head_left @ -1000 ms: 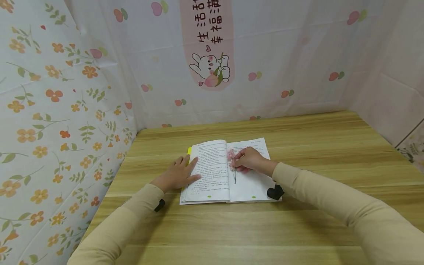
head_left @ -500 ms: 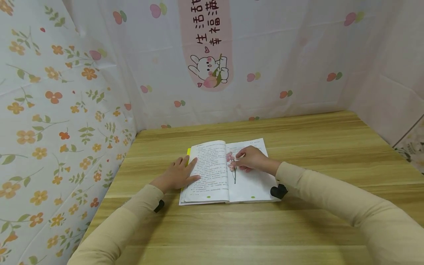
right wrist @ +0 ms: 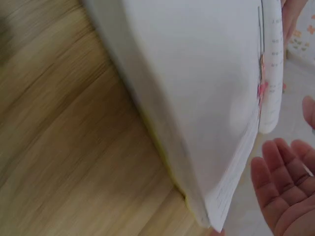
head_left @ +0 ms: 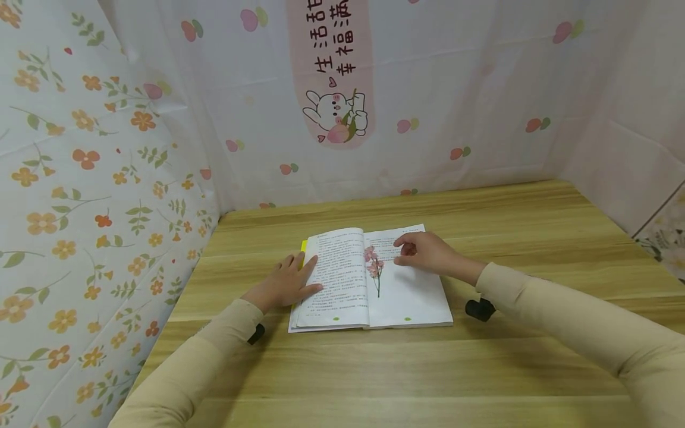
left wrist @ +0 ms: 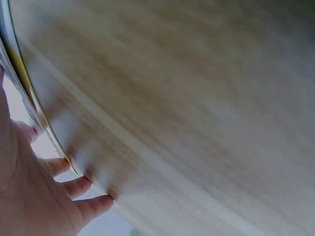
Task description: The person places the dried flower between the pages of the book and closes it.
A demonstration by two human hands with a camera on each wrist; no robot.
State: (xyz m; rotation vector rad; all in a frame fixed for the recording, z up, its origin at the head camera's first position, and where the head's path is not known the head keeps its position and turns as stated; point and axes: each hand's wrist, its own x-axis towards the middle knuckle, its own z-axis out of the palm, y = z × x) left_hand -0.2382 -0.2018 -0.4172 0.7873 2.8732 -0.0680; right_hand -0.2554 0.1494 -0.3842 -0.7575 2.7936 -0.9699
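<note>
An open book (head_left: pixel 342 285) with printed pages lies flat on the wooden table. On its right page, close to the gutter, lies a pink flower sprig (head_left: pixel 376 268) with a thin green stem; nothing touches it. My left hand (head_left: pixel 283 282) rests with spread fingers over the book's left edge, thumb and forefinger on the left page. In the left wrist view the other fingertips of that hand (left wrist: pixel 44 191) touch the table beside the cover. Above the right page is my right hand (head_left: pixel 428 255), its fingers loosely bent and apart from the flower. Nothing is in it.
The wooden table (head_left: pixel 321 380) extends around the book on all sides. A white patterned cloth (head_left: pixel 257 107) hangs behind it, and a flowered cloth (head_left: pixel 80 238) hangs at the left. Black wrist cameras (head_left: pixel 480 309) sit under the sleeves.
My right hand has let go of the flower sprig and moved right, away from it. The sprig stays on the right page. My left hand keeps its place.
</note>
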